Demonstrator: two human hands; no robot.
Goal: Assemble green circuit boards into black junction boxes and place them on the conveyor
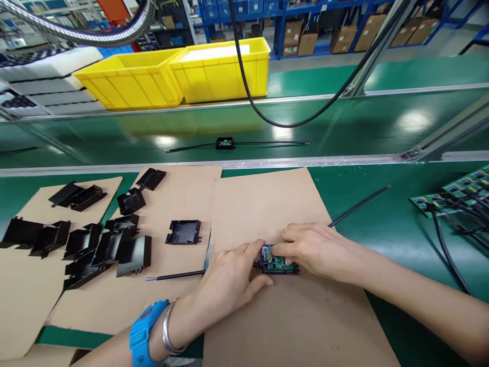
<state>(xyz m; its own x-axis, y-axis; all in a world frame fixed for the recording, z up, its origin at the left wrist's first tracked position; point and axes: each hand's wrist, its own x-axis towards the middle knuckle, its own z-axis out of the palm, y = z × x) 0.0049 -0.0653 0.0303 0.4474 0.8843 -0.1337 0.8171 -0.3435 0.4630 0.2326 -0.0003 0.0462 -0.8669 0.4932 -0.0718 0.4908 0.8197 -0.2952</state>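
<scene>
While both hands close on it from opposite sides, the small black housing (278, 265) with a green circuit board seated inside lies on the brown cardboard sheet (267, 214) at the near edge of the bench. Head view: the left hand (229, 280), wearing a blue watch (144, 331) and a metal bangle (170, 334), pinches the housing's left end between thumb and forefinger; the right hand (317, 250) presses its fingertips down on the board from above and the right, so both hands grasp the one unit. Black leads (175, 276) run out of the housing to either side along the cardboard. Spare black shells (107, 244) lie well apart at the left, and one open shell (184, 232) sits nearer. Good practice, as judged here: steady the housing with the left hand, press the board evenly and flat, and keep each lead lying in its exit so that nothing is pinched. A finished unit (225, 143) rests on the green conveyor (344, 127) beyond; loose boards (454, 196) lie at far right.
</scene>
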